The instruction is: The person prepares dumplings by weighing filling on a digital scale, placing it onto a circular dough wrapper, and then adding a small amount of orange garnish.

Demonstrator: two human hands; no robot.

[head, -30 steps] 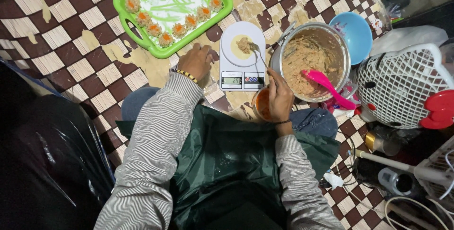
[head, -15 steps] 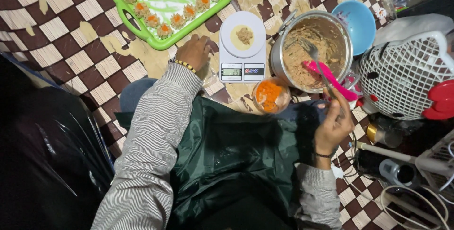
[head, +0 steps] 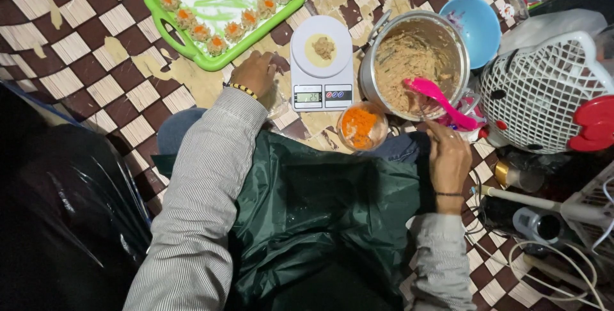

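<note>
Resting loosely curled left hand (head: 256,75) beside kitchen scale (head: 321,64), right hand (head: 448,157) pinching pink spoon (head: 439,101).

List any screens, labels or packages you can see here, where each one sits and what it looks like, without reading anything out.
Kitchen scale: white, on the checkered mat between the green tray and the metal pot; a small rectangular lit display on its front edge, with a round wrapper and filling on top.
Clear plastic bag: crumpled, just right of the left hand.
No labels or signs can be made out.
</note>
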